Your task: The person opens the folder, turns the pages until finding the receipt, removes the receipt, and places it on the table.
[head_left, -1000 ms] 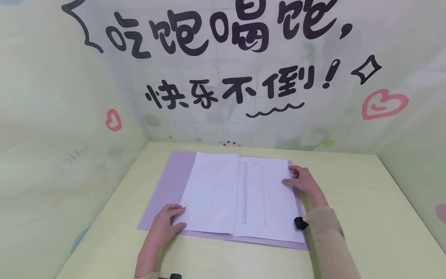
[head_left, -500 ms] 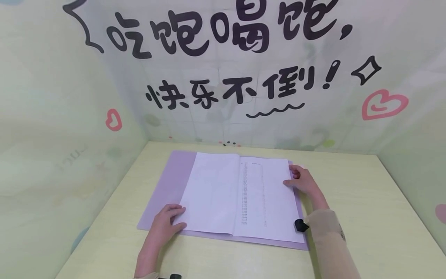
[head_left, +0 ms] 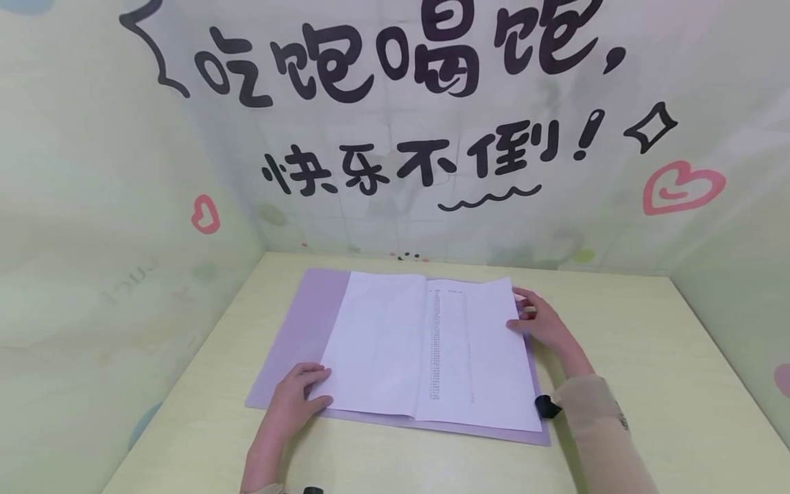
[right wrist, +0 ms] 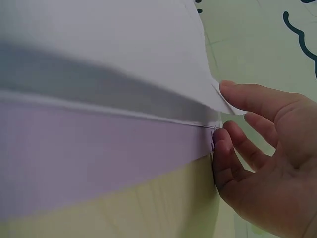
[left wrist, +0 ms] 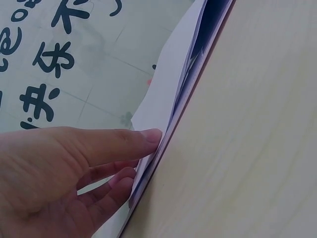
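Note:
An open purple folder (head_left: 302, 322) with white sheets lies on the table. Its left page (head_left: 376, 343) is blank; the right page (head_left: 484, 357) carries a printed column and a row of small marks. My left hand (head_left: 295, 394) rests at the lower left edge of the left page, and in the left wrist view its thumb lies on the paper. At the right page's upper outer edge, my right hand (head_left: 537, 319) pinches the sheet between thumb and index finger. The right wrist view shows this lifted sheet (right wrist: 163, 54) standing off the paper beneath, the other fingertips at the folder's edge.
The pale wooden table (head_left: 648, 370) extends around the folder on both sides and in front. A white printed curtain (head_left: 358, 219) stands behind it, with side panels left and right. A black wrist piece (head_left: 546, 406) sits by the right sleeve (head_left: 607, 439).
My right hand has shifted slightly right, and the right page's upper outer corner has risen with it. The left hand has stayed in place on the page. The head view has tilted a little.

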A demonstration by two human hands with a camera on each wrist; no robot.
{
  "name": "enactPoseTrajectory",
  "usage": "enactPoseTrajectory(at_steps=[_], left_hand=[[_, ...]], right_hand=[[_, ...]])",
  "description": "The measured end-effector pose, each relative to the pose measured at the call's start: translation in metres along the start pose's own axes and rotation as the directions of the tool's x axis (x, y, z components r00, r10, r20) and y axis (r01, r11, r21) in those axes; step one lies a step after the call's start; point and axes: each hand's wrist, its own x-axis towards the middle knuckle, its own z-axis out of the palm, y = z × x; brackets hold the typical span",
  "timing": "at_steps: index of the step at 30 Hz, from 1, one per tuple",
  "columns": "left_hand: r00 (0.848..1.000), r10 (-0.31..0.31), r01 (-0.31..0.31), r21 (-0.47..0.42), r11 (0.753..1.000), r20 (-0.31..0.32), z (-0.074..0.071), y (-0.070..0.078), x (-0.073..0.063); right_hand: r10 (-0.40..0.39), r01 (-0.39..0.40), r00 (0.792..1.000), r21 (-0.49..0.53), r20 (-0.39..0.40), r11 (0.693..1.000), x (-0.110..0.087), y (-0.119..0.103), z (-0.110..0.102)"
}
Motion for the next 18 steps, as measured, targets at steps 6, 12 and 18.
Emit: enactPoseTrajectory(at_steps=[6,12,18], left_hand=[[1.000,0.000,0.000,-0.003,1.000,-0.002,0.0013,0.0007,-0.0003],[1.000,0.000,0.000,-0.002,1.000,-0.004,0.0012,0.0014,-0.0004],[1.000,-0.002,0.002,-0.001,1.000,-0.004,0.0009,0.0016,-0.0008]], right_hand=[[-0.080,0.082,0.996,-0.049,0.035,0.995,-0.0002,0.0031,-0.0061],[-0.108,0.114,0.992,-0.100,0.065,0.988,0.0002,0.0071,-0.0091],[-0.156,0.161,0.987,-0.156,0.041,0.975,-0.0001,0.0077,-0.0068]])
